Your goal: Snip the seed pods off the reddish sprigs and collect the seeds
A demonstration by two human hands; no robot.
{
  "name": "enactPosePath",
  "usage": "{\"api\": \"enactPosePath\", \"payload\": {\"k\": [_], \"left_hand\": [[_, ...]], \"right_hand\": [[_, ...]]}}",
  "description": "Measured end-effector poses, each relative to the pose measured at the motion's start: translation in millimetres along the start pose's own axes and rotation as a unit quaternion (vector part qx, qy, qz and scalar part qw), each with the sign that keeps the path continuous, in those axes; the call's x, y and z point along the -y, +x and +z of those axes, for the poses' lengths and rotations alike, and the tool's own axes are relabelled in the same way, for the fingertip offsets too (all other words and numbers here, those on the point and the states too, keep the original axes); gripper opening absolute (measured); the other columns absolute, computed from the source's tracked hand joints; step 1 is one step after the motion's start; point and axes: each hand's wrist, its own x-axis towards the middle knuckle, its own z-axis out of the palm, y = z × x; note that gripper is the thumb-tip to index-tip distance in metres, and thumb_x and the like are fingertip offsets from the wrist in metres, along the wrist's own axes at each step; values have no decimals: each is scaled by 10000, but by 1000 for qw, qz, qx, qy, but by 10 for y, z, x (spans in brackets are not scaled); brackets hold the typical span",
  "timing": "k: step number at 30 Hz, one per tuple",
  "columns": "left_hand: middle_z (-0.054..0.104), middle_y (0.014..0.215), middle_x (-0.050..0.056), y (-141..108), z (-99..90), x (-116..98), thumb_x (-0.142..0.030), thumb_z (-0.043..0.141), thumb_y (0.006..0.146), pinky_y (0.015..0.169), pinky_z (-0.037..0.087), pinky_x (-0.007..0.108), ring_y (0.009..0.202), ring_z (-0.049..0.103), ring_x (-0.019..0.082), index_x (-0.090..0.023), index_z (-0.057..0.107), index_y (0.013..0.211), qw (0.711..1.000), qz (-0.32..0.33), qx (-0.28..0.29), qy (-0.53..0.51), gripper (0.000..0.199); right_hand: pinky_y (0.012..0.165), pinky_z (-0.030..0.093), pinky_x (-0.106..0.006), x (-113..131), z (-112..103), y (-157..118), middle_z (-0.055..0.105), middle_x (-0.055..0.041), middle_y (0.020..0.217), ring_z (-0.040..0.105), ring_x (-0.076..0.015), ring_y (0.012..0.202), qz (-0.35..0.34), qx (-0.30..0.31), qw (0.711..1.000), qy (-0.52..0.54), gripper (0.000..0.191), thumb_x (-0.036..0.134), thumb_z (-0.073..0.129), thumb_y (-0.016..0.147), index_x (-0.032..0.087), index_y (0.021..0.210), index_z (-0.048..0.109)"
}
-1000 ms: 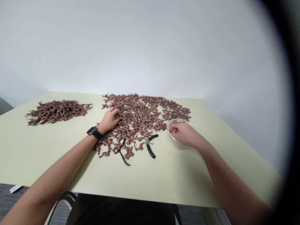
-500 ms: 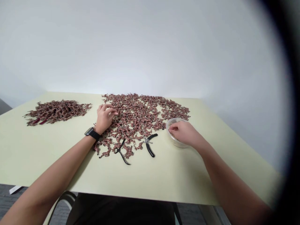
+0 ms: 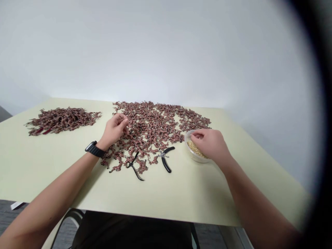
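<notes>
My left hand (image 3: 114,130) hovers above the left side of a wide spread of small reddish-brown pieces (image 3: 153,129), its fingertips pinched close together. Whether they hold a piece, I cannot tell. My right hand (image 3: 211,143) curls over the rim of a round clear plastic tub (image 3: 193,154) holding fine golden bits, and its fingers are hidden inside. Two black-handled pliers lie at the spread's near edge: one (image 3: 135,168) among the pieces, the other (image 3: 166,159) between them and the tub.
A denser heap of the same reddish-brown pieces (image 3: 62,121) lies at the far left of the pale green tabletop (image 3: 52,166). A white wall rises behind the table. A chair back shows below the near edge.
My right hand has shifted up and back over the tub, exposing the golden contents. My left hand has lifted slightly from the pieces, its fingers drawn together.
</notes>
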Motion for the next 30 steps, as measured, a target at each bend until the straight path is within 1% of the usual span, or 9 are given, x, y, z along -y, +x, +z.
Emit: {"api": "enactPosePath", "payload": {"k": [2,4,7,11,14,16,18,24,30], "left_hand": [[687,793,39,-110,178,-134,-537,548,973,499,461,240,518,587,114,-193,560,1028,993,-43,78,-83,348],[710,859,56,-250,380,-268,-500,601,960,514,462,230,561,589,104,-189,576,1030,971,-65,142,-179,319],[728,1069,92,-468,650,-448,-375,690,928,636,531,252,715,657,117,-203,592,1121,919,-96,207,-321,277],[734,1125,132,-667,834,-578,-391,678,938,857,584,373,922,738,214,-190,619,1021,863,-145,277,-397,226],[736,1089,94,-714,872,-563,-405,725,898,880,566,358,993,718,224,-207,687,992,896,-134,220,-361,223],[730,1039,63,-710,881,-525,-401,758,866,831,551,323,951,694,201,-218,737,969,927,-117,168,-314,211],[718,949,46,-693,882,-498,-401,772,851,766,533,300,854,665,175,-219,760,956,938,-119,139,-294,210],[693,815,43,-679,854,-611,-434,736,877,668,501,250,724,628,136,-180,703,940,928,-133,164,-308,263],[614,748,-1,-757,900,-657,-422,685,915,600,446,220,633,549,98,-166,626,945,968,-43,133,-208,265]], "right_hand": [[607,433,-318,111,-43,-40,713,-49,697,610,-203,623,0,-59,996,67,204,365,628,838,219,795,764],[637,485,-324,259,-76,-108,729,-56,767,637,-208,674,-9,-80,983,166,208,386,644,856,215,843,763],[641,513,-326,507,-74,-250,724,-55,789,645,-204,696,-29,-39,959,279,190,390,674,867,215,845,744],[618,489,-309,768,26,-431,670,-36,760,592,-176,679,-68,35,937,340,147,344,661,898,217,840,705],[625,498,-298,855,109,-504,650,-44,813,590,-174,727,-78,75,924,366,144,336,642,915,216,842,675],[615,503,-291,862,150,-518,643,-53,859,590,-174,750,-73,86,920,374,153,346,629,925,216,855,666],[598,506,-283,842,182,-513,635,-58,890,589,-172,762,-65,89,918,381,154,351,621,933,217,873,667],[576,511,-262,781,273,-483,638,-68,970,606,-180,834,-66,95,907,405,127,327,634,933,214,936,693],[576,493,-252,800,325,-506,647,-40,848,587,-157,747,-52,84,909,404,122,323,659,919,210,908,700]]}}
